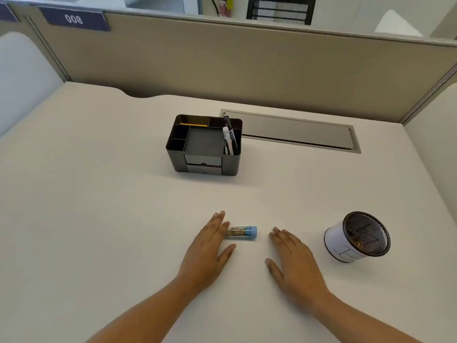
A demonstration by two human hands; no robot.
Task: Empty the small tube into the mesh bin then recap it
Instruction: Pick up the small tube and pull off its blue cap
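Lying on its side on the desk (99, 194), the small tube (241, 232) sits between both hands, blue cap (253, 232) on and pointing right. Clear body, brownish bits inside; can't tell what they are. Left hand (210, 248) flat on the desk, palm down, fingers together and stretched out, thumb splayed; its fingertips (225, 225) touch the tube's closed end. Not gripping anything. Right hand (294, 261) also flat, palm down, fingers extended and slightly spread, holding nothing; fingertips near the cap but apart from it. Mesh bin (357, 237) stands to the right of the right hand, well apart from the tube, round, black mesh inside, white paper wrap around the outside with drawn lines. Some brownish bits show at the bottom of the bin. Black desk organizer (204, 144) further back at centre, upright, pens (230, 137) in its right compartment, a yellow pencil (194, 125) lying in a back slot. Grey cable tray cover (294, 131) just behind it to the right. Beige partition (222, 58) at the back.
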